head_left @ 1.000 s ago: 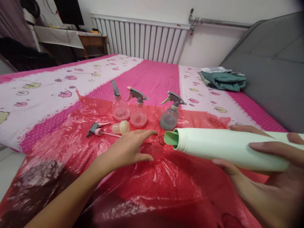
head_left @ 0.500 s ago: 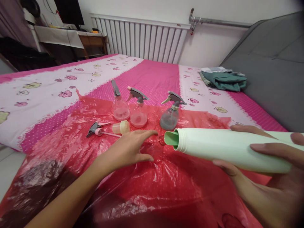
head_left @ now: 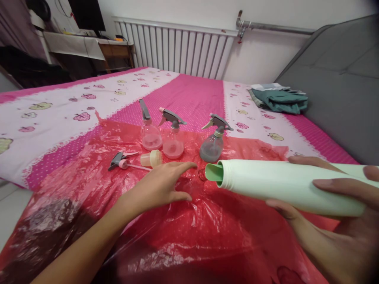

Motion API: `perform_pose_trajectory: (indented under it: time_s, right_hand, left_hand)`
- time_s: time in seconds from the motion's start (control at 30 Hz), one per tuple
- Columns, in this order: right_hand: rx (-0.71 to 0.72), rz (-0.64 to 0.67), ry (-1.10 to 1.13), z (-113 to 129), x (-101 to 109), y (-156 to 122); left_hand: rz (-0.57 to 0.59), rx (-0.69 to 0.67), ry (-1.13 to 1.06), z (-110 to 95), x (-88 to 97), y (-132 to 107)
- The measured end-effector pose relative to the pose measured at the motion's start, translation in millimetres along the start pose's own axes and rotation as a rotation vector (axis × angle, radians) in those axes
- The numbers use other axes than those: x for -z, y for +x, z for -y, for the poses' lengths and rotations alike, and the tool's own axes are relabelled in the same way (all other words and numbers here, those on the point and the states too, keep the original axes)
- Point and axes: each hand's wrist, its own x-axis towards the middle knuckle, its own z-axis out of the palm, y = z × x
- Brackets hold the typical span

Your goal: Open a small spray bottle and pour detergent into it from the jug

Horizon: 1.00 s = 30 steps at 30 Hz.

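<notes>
My right hand (head_left: 334,221) is wrapped round a large pale green jug (head_left: 272,185) that lies tilted nearly level. The jug's green pouring spout (head_left: 214,172) points left, at the mouth of a small clear bottle (head_left: 201,174). Curved about that clear bottle is my left hand (head_left: 166,179), thumb below and fingers above; the see-through body is hard to make out against the red plastic. Just behind my left hand lie a loose grey-and-pink spray head (head_left: 119,161) with its tube and a small cup with a cream-coloured rim (head_left: 151,158). Whether liquid flows cannot be seen.
Three spray bottles stand behind: a pink-collared one (head_left: 151,138), another with pinkish liquid (head_left: 173,146) and a grey-tinted one (head_left: 211,149). Red plastic sheeting (head_left: 207,236) covers the near bed. Folded cloths (head_left: 278,98) lie by the grey headboard (head_left: 334,75) at right.
</notes>
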Motion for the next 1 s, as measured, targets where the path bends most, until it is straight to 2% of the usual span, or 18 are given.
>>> perform_pose_trajectory:
  time_s: [0.33, 0.53, 0.63, 0.8, 1.0]
  right_hand:
    - [0.009, 0.017, -0.003, 0, -3, -2]
    - [-0.144, -0.054, -0.063, 13, -10, 9]
    - [-0.167, -0.092, -0.060, 20, -15, 16]
    - [-0.141, -0.074, -0.056, 19, -11, 11]
    - [0.013, 0.023, -0.035, 6, 0, 1]
  left_hand:
    - [-0.005, 0.002, -0.012, 0, -0.5, 0]
    - [-0.005, -0.013, 0.010, -1, 0.3, 1]
    - [-0.008, -0.018, 0.008, 0, -0.1, 1]
    - [-0.006, -0.003, 0.002, 1, -0.6, 0]
    - [-0.011, -0.015, -0.006, 2, -1.6, -1]
